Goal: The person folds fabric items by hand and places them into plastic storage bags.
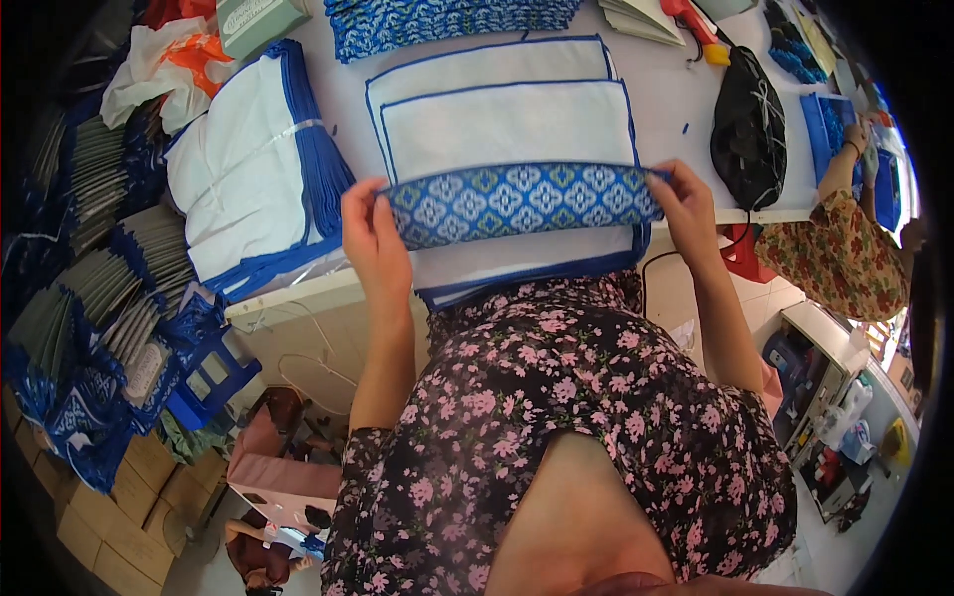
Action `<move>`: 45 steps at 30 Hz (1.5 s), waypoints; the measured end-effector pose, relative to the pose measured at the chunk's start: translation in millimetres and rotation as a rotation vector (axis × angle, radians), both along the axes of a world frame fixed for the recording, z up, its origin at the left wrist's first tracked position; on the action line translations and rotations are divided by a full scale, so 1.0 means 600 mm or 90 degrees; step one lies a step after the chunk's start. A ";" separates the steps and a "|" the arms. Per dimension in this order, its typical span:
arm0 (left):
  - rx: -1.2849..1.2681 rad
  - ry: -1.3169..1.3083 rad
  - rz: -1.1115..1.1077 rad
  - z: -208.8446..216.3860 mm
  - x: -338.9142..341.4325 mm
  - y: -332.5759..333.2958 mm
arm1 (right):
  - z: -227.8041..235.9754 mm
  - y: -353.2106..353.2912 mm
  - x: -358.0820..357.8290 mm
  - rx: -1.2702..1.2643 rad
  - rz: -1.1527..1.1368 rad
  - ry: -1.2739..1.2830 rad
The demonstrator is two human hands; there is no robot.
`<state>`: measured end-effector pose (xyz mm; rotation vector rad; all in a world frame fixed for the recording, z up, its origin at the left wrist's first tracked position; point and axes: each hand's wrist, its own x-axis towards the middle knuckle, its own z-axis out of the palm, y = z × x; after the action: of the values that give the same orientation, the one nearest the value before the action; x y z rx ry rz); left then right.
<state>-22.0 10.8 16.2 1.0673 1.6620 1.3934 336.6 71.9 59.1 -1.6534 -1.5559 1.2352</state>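
A long blue fabric strip (pixel 522 202) with a white tile pattern stretches between both hands above the table edge. My left hand (pixel 370 236) pinches its left end and my right hand (pixel 685 206) pinches its right end. Under and behind the strip lies a stack of white fabric panels with blue piping (pixel 507 114) on the white table (pixel 664 79). The strip covers the lower part of that stack.
A tied bundle of white and blue panels (pixel 248 169) sits at the left. Folded patterned blue fabric (pixel 447 20) lies at the back. A black bag (pixel 747 129) rests at the right. Another person's hand (pixel 853 139) works there. Stacks of blue bags (pixel 89 328) fill the left floor.
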 end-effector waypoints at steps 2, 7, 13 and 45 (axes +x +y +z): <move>0.069 0.061 0.094 0.004 0.024 0.044 | -0.021 0.030 -0.025 0.071 -0.036 0.030; 0.020 0.113 0.142 -0.002 0.025 0.050 | -0.020 0.031 -0.081 0.248 -0.073 -0.263; -0.005 0.146 0.163 0.000 0.032 0.020 | -0.012 -0.001 -0.086 0.296 -0.066 -0.349; 0.011 0.497 -0.220 -0.004 0.060 -0.043 | -0.016 -0.027 -0.142 0.249 -0.016 -0.481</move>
<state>14.0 -14.7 13.6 1.9670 1.8384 0.7978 251.4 55.8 49.3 -1.9509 -2.0210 0.2285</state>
